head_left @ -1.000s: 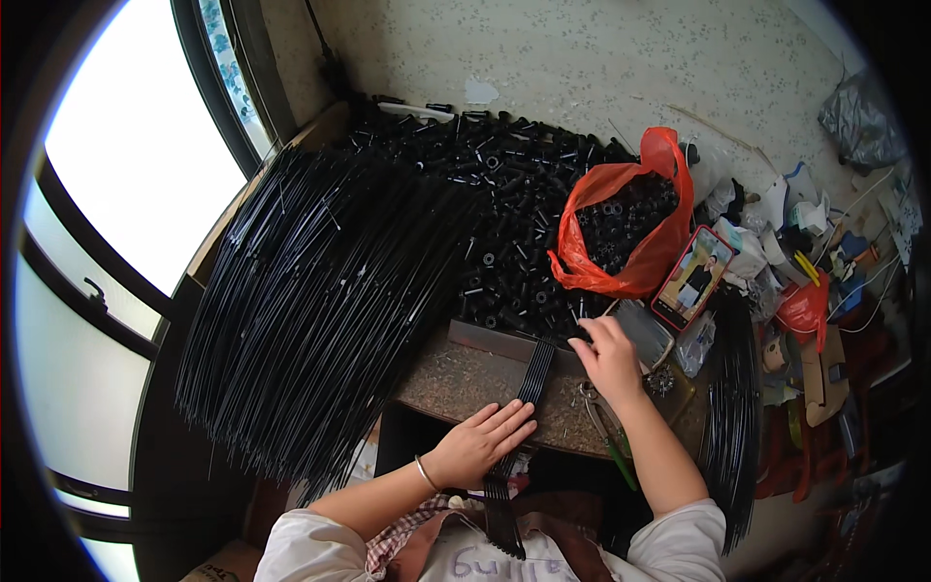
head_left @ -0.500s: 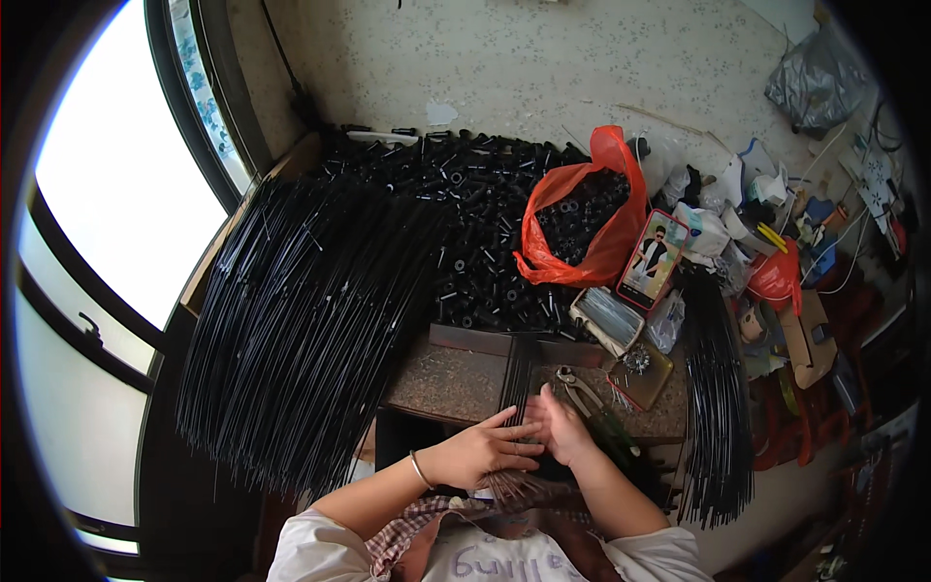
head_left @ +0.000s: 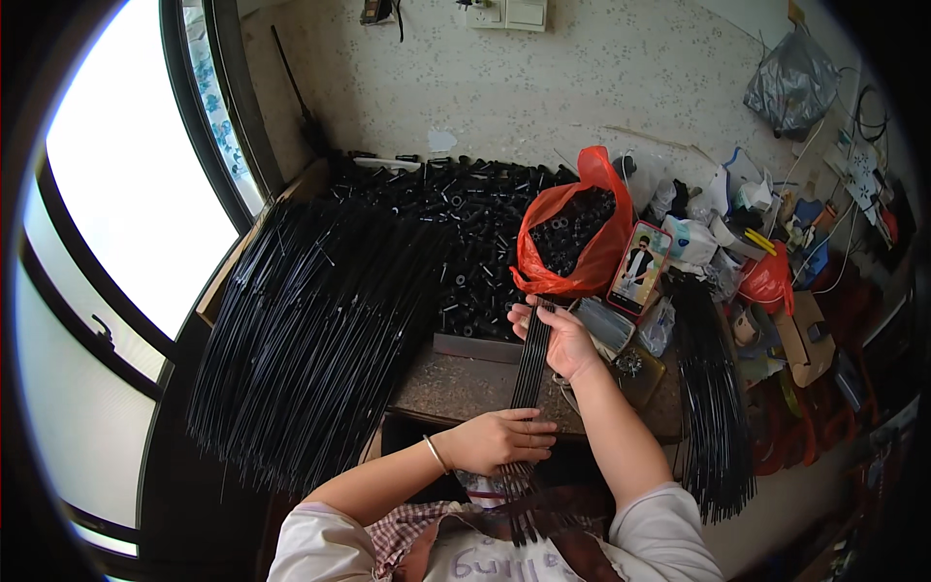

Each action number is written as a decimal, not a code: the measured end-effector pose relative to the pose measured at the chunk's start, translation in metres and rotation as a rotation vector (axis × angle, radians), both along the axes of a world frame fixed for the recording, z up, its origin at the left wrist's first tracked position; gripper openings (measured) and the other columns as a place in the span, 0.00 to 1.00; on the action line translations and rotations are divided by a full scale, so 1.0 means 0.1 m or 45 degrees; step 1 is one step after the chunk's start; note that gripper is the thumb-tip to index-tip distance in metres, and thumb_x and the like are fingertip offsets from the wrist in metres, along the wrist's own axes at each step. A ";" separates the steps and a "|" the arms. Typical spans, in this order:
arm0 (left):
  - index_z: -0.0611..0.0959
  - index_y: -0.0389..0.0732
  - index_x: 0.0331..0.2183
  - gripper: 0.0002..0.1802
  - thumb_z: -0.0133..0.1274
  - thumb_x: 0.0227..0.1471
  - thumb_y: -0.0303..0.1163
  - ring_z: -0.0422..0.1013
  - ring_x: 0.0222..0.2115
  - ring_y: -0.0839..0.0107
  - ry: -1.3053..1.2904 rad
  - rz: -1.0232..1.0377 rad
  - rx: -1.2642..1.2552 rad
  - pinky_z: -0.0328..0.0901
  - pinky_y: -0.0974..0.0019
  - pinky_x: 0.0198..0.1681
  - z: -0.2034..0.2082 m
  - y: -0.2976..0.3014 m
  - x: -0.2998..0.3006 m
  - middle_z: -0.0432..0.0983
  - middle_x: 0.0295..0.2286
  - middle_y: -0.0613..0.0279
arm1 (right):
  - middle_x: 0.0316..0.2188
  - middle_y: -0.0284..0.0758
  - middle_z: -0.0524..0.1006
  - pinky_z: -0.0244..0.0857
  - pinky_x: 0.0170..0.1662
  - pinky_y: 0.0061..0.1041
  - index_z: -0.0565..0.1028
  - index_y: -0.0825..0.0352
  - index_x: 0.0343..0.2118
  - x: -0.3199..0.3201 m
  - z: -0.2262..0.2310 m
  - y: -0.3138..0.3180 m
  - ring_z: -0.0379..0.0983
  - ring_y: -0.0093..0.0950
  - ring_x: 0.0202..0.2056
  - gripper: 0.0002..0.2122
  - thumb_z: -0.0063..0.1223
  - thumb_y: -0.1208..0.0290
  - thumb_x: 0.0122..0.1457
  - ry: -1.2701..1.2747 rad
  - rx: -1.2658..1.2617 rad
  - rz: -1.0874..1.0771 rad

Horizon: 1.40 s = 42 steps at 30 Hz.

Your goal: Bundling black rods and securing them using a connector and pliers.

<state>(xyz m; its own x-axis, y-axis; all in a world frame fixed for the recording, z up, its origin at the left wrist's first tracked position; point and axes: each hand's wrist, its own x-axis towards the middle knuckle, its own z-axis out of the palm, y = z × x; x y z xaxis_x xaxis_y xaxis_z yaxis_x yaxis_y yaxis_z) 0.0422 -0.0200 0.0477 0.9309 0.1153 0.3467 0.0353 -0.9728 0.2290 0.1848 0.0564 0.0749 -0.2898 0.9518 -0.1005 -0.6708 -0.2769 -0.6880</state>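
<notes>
A slim bundle of thin black rods (head_left: 529,375) slants up from my lap over the front edge of the table. Around its lower part my left hand (head_left: 497,442) is closed, fingers wrapped across the rods, and the lower ends fan out below it. At the upper end my right hand (head_left: 562,341) grips the same bundle, with the thumb over the rods. Just beyond the right hand stands an open red plastic bag (head_left: 621,228) with small black parts (head_left: 572,233) in it. Behind the low strip at the table's edge lies a heap of black tubular pieces (head_left: 475,209).
A large pile of long black rods (head_left: 310,339) covers the left side, and a smaller bunch (head_left: 713,407) hangs at the right edge. A phone (head_left: 640,267) leans beside the bag, near a box of thin pins (head_left: 606,325). Mixed clutter fills the far right.
My right hand has moved up and away from the left hand, to the bundle's upper end, and closed on it. The bundle has tilted slightly right. The view has shifted upward.
</notes>
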 end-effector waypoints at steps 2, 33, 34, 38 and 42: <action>0.70 0.41 0.37 0.21 0.43 0.33 0.32 0.55 0.45 0.67 -0.006 -0.001 -0.001 0.45 0.62 0.49 -0.22 0.08 0.03 0.62 0.40 0.61 | 0.34 0.42 0.67 0.59 0.39 0.25 0.61 0.73 0.38 0.00 -0.14 0.05 0.64 0.32 0.37 0.14 0.41 0.74 0.48 -0.393 0.054 -0.158; 0.54 0.33 0.46 0.40 0.44 0.29 0.41 0.42 0.50 0.53 0.250 0.664 0.052 0.41 0.56 0.49 -0.43 -0.10 -0.17 0.43 0.47 0.44 | 0.40 0.42 0.64 0.54 0.44 0.25 0.60 0.71 0.42 -0.01 0.16 -1.06 0.60 0.34 0.42 0.24 0.50 0.72 0.38 -1.050 1.419 1.294; 0.54 0.33 0.46 0.41 0.45 0.28 0.41 0.42 0.50 0.53 0.247 0.654 0.017 0.41 0.57 0.49 -0.45 -0.15 -0.22 0.43 0.48 0.44 | 0.37 0.43 0.66 0.56 0.43 0.24 0.63 0.71 0.40 0.10 0.16 -0.84 0.62 0.33 0.40 0.23 0.52 0.71 0.38 -1.097 1.329 1.163; 0.53 0.35 0.47 0.45 0.49 0.25 0.44 0.42 0.50 0.56 0.398 0.700 0.042 0.40 0.58 0.49 -0.40 -0.24 -0.21 0.43 0.48 0.46 | 0.21 0.39 0.71 0.61 0.28 0.25 0.72 0.70 0.21 0.49 0.17 -0.10 0.67 0.34 0.22 0.06 0.46 0.74 0.42 -1.860 0.976 -0.427; 0.53 0.36 0.47 0.48 0.51 0.25 0.51 0.42 0.50 0.56 0.206 0.740 -0.198 0.40 0.58 0.49 -0.35 -0.30 -0.15 0.43 0.48 0.47 | 0.19 0.37 0.67 0.59 0.29 0.27 0.71 0.70 0.17 0.87 -0.08 0.15 0.64 0.35 0.25 0.04 0.48 0.75 0.38 -2.433 0.966 -0.474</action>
<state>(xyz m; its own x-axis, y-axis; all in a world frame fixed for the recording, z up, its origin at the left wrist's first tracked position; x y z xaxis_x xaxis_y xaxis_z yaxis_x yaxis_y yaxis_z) 0.0271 -0.0504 0.0122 0.7400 0.6568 0.1453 0.5950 -0.7398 0.3140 0.2719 0.0718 0.0667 -0.1497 0.9148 0.3751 0.9080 0.2773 -0.3140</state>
